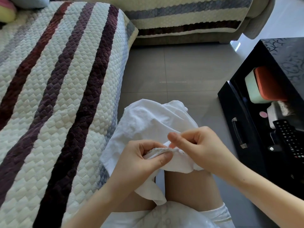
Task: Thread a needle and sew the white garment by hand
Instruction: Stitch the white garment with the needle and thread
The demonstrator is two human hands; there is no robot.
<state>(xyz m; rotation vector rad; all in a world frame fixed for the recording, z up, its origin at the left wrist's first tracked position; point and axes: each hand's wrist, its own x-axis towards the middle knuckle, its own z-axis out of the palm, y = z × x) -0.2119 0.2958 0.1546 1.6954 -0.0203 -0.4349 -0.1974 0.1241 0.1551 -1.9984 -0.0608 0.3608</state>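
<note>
The white garment (148, 122) lies bunched over my knees. My left hand (144, 160) pinches a folded, textured edge of the garment between thumb and curled fingers. My right hand (197, 145) is right beside it, fingers curled, thumb and forefinger pinched together just above that edge. The needle between them is too small to make out, and no thread shows clearly.
A sofa with a quilted striped cover (57, 96) fills the left. A black low table (271, 112) stands at the right, its open shelf holding a remote control (291, 139), a brush and boxes. Grey floor tiles (172, 71) lie ahead, another sofa (189, 18) beyond.
</note>
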